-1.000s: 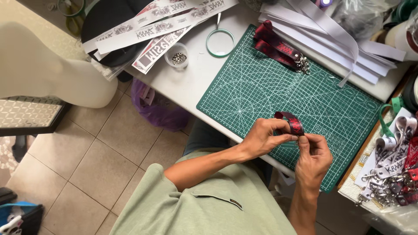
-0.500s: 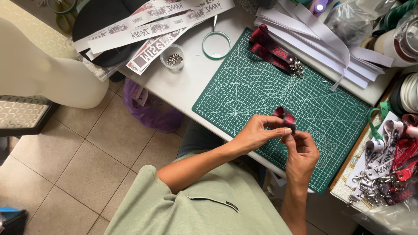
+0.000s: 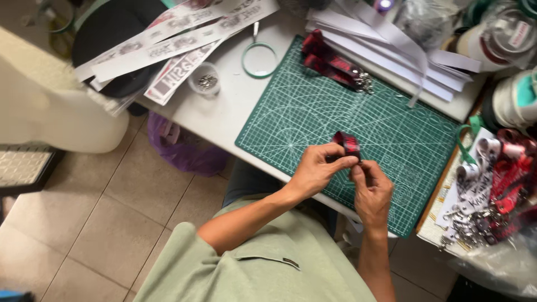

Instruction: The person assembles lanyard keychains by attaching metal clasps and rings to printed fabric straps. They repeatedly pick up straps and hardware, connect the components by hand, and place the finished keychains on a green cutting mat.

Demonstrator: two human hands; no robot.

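Red-and-black strap (image 3: 347, 144), folded into a loop at frame centre above the green cutting mat (image 3: 313, 112); left hand (image 3: 316, 170) pinches its fold, right hand (image 3: 372, 190) pinches the lower end. Likely light, soft, pliant; best gripped at the fold.

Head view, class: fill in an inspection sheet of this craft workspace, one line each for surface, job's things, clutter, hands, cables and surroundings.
Surface: white table with a green cutting mat on it.
Job's things: red-and-black strap piece, folded, pinched above the mat.
Clutter: finished red straps with metal clips; white paper strips; printed strips; small clear cup of metal bits; green ring; ribbon rolls; heap of lanyards and clips.
Hands: left hand pinches the strap; right hand touches its lower end.
Cables: nothing seen.
Surroundings: tiled floor; purple bag under the table; white chair.
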